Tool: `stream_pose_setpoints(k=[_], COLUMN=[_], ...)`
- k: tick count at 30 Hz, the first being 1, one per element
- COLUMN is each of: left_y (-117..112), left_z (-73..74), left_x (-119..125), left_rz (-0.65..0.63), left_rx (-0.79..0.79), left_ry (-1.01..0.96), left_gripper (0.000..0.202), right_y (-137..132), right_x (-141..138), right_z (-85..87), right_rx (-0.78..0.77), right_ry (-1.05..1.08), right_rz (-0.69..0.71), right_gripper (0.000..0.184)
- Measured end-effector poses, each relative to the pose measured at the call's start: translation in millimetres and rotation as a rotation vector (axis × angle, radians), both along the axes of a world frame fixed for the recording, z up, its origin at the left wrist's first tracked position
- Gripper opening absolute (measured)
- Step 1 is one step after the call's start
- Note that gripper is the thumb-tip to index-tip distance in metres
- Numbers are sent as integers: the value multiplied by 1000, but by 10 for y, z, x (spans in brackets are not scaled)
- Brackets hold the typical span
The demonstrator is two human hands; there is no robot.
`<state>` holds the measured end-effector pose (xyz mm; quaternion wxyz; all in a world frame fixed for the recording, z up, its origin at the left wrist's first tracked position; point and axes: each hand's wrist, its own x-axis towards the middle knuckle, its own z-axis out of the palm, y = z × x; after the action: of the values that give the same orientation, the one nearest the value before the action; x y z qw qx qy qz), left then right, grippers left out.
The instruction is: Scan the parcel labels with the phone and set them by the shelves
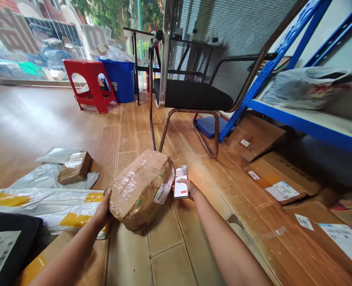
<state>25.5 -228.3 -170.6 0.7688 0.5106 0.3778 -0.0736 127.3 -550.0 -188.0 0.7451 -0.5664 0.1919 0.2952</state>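
Parcel: taped parcel [140, 190] on wood floor [170, 254], straight ahead btwn both hands, long axis near-left to far-right.
L hand [102, 210]: cupped on parcel's near-left end.
R hand [190, 188]: gripping phone [181, 182], screen up, just beside shipping label [163, 192] on parcel's right face.
Nearer: L hand, touching; R hand just off it.

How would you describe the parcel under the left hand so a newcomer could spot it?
Start at the black chair; on the floor just before its legs lies a bulging brown parcel. Unlike the flat boxes and grey bags around, it is wrapped in shiny clear tape.
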Motion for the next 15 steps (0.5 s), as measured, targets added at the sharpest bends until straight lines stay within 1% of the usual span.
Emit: stream_pose_setpoints(k=[3, 5, 7, 9, 11, 13, 15], left_y=[-57, -168, -317, -454, -515, -458, -292], left_z=[29, 32, 0, -80, -195, -317, -418], left_x=[-55, -163, -320, -484, -609, -670, -670], left_rz=[17, 29, 41, 57, 81, 63, 2], left_rx=[-32, -30, -8, 29, 56, 95, 159], left_ry=[18, 15, 10, 6, -1, -18, -23], left_gripper=[48, 46, 46, 50, 57, 59, 54], right_y=[-4, -50, -145, -279, -421, -524, -545], right_x=[-163, -298, -434, -546, -607, -604, -546], right_z=[-14, 8, 23, 10, -32, -84, -128], right_rx=[-3, -8, -13, -20, -30, -32, -9], right_ry=[-14, -9, -1, 2, -1, -4, -10], right_rz=[22, 45, 48, 15, -49, -119, -155], right_gripper=[15, 14, 14, 14, 15, 16, 19])
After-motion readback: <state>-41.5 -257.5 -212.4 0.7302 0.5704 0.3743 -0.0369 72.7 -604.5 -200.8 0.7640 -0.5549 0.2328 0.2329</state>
